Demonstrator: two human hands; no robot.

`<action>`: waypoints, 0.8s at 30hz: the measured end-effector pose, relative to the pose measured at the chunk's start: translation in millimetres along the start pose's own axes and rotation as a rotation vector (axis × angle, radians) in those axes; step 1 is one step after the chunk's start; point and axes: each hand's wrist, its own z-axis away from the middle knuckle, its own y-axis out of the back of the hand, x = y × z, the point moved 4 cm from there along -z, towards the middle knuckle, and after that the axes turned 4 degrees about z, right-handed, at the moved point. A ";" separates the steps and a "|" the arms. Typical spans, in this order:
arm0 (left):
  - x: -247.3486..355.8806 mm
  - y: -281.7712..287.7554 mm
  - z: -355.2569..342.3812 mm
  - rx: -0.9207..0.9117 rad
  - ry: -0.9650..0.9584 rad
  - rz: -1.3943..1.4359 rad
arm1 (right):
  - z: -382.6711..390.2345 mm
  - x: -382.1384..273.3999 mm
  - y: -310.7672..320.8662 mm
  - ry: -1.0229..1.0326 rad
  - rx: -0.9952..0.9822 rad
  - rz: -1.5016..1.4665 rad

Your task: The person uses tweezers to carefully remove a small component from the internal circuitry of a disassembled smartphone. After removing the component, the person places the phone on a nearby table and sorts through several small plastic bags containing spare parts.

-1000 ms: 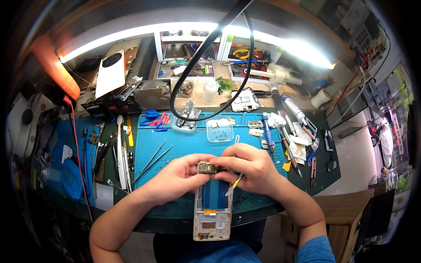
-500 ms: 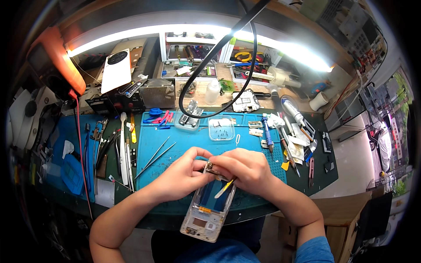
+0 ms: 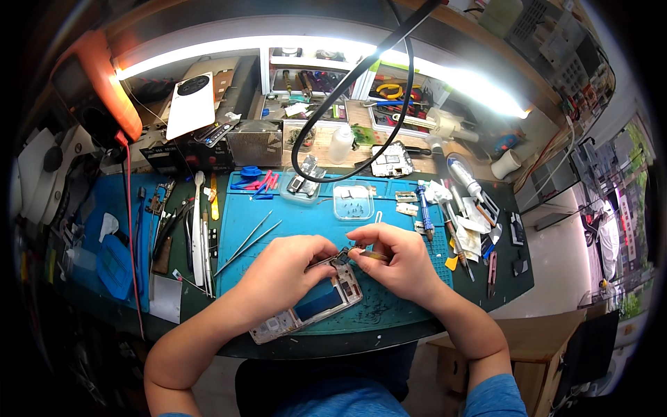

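Note:
A phone frame with a blue strip in its middle is held slanting above the mat's near edge. My left hand is closed round its upper left part, thumb over the inner side. At the frame's upper end a small dark part sits between both hands' fingertips. My right hand pinches there, its fingers closed about a thin yellow-handled tool, mostly hidden by the hand. Whether the small part is fixed to the frame I cannot tell. Left of my hands, tweezers lie on the blue mat.
Clear boxes of small parts stand beyond my hands. A blue screwdriver and other tools lie to the right. Longer tools and a blue tray are at left. A black cable loops down overhead. An orange meter stands far left.
The phone frame has swung from nearly upright in view to a slant, its lower end now farther left and away from my body. The tool's blade no longer shows.

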 end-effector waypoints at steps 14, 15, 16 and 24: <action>-3.8 -2.6 0.0 0.123 -0.136 -0.266 | 4.0 -8.2 -8.4 0.170 0.028 0.202; -5.5 -3.4 0.2 0.131 -0.125 -0.268 | 4.1 -8.4 -8.8 0.180 0.025 0.213; -6.4 -3.8 0.3 0.137 -0.116 -0.271 | 4.2 -7.1 -9.2 0.145 0.028 0.207; -4.7 -5.5 -0.3 0.163 -0.113 -0.263 | 3.9 1.2 -10.5 0.030 0.058 0.162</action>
